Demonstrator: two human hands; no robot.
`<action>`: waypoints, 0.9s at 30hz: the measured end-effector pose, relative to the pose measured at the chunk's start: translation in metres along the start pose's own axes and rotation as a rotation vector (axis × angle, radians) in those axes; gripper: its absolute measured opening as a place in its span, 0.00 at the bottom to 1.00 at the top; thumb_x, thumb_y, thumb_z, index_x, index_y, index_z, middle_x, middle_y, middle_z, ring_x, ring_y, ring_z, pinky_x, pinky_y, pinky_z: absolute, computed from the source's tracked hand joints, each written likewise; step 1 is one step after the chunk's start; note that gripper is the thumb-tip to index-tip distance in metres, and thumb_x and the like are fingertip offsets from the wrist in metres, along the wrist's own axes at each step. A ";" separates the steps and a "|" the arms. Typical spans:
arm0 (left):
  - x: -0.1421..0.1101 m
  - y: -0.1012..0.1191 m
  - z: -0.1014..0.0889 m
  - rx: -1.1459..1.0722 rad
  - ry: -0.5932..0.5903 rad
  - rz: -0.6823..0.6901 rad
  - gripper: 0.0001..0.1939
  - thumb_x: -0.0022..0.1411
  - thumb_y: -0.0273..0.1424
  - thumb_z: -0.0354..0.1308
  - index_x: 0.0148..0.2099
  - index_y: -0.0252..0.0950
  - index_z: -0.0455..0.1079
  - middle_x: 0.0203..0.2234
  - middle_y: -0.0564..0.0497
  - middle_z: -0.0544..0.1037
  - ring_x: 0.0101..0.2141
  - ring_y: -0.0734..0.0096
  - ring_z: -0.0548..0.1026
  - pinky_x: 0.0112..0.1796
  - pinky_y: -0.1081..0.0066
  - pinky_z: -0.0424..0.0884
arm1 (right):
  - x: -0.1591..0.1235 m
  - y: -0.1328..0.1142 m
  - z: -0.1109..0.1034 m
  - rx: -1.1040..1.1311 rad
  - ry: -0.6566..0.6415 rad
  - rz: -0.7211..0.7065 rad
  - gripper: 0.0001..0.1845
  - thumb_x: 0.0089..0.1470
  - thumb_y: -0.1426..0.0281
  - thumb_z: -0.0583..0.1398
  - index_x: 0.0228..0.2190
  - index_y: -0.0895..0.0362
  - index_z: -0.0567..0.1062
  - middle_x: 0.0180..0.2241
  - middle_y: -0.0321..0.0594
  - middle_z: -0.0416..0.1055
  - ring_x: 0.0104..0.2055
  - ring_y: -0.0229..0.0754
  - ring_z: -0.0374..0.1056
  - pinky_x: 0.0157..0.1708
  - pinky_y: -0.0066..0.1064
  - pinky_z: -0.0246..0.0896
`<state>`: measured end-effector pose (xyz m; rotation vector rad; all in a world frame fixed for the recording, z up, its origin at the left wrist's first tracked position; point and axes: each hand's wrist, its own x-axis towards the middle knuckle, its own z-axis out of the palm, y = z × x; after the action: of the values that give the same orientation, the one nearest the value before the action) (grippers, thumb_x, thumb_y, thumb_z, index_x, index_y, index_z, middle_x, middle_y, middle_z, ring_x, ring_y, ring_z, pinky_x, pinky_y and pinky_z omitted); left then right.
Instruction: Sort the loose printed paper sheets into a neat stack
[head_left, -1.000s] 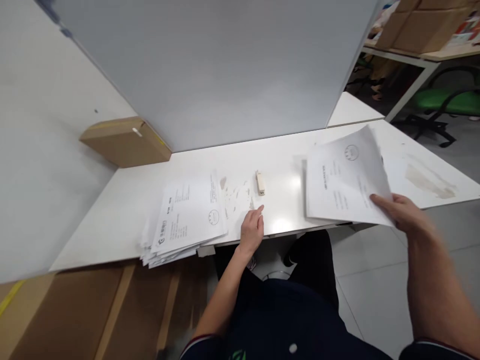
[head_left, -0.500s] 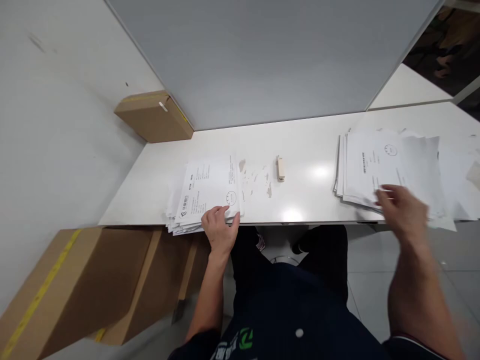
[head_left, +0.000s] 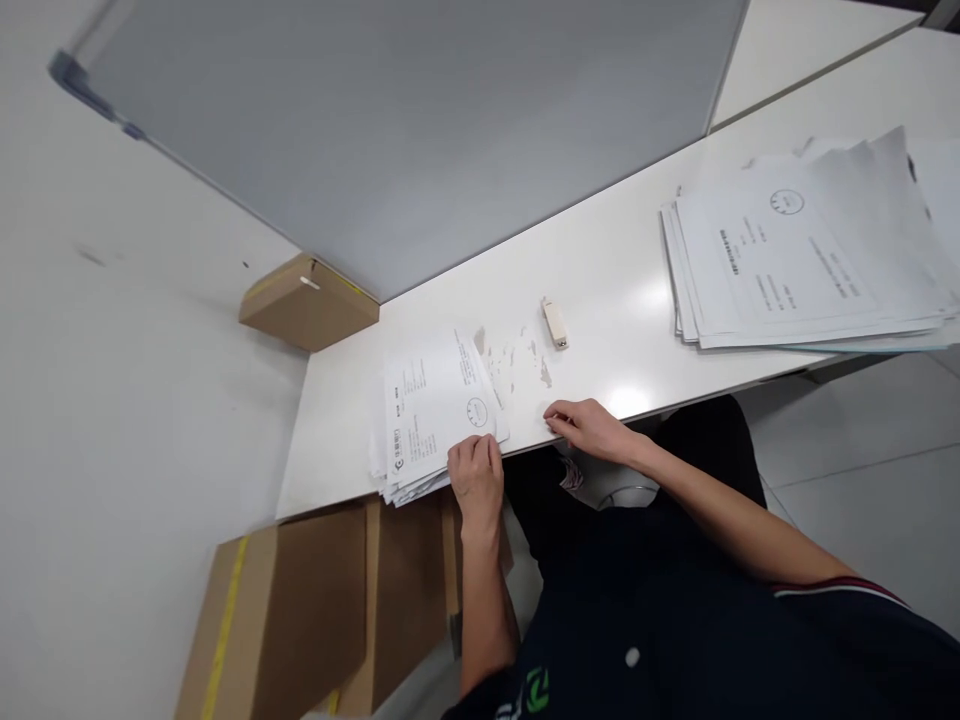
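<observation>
A stack of printed papers (head_left: pixel 431 400) lies near the table's front edge at the left, its sheets slightly uneven. My left hand (head_left: pixel 478 478) is closed over the front right corner of that stack, fingers on top; the thumb is mostly hidden. To the right of the stack, at the front edge of the table, is my right hand (head_left: pixel 592 428). Its fingers are curled together with the thumb near them, and nothing shows between them. Farther right lies a second, thicker stack of papers (head_left: pixel 795 255), with a round stamp mark on the top sheet.
A small beige block-like item (head_left: pixel 555 325) lies on the white table (head_left: pixel 607 260), beside worn patches. A cardboard box (head_left: pixel 307 300) stands at the back left corner. Larger cardboard boxes (head_left: pixel 319 600) are below the table's left end. A grey panel (head_left: pixel 420 130) rises behind.
My right hand has moved left from the right stack to the table edge near the left stack. My left hand stays at the left stack's corner. The camera view has tilted and turned.
</observation>
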<state>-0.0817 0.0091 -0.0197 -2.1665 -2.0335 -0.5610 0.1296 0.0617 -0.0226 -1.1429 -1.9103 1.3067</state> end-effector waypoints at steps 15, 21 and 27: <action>-0.003 0.034 -0.024 -0.369 0.239 -0.092 0.04 0.59 0.29 0.51 0.35 0.37 0.66 0.31 0.49 0.71 0.36 0.70 0.69 0.40 0.67 0.67 | 0.013 -0.021 0.013 0.757 -0.146 0.253 0.24 0.51 0.50 0.51 0.36 0.59 0.68 0.33 0.43 0.70 0.25 0.35 0.67 0.25 0.27 0.64; -0.025 0.072 -0.007 -0.378 -0.026 0.287 0.04 0.59 0.26 0.51 0.36 0.37 0.66 0.30 0.47 0.72 0.35 0.68 0.69 0.38 0.65 0.67 | 0.011 -0.015 0.017 0.574 -0.085 0.194 0.14 0.49 0.61 0.56 0.27 0.60 0.69 0.23 0.35 0.65 0.25 0.34 0.60 0.23 0.24 0.57; -0.027 0.051 -0.008 -0.392 0.163 0.283 0.04 0.55 0.25 0.56 0.35 0.36 0.66 0.29 0.48 0.72 0.34 0.69 0.69 0.38 0.65 0.66 | -0.023 0.006 -0.021 0.179 0.151 0.316 0.16 0.50 0.60 0.52 0.26 0.60 0.70 0.23 0.37 0.68 0.25 0.39 0.62 0.22 0.26 0.54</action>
<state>-0.0338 -0.0239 -0.0127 -2.4617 -1.6001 -1.1285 0.1600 0.0523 -0.0201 -1.4462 -1.5143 1.4753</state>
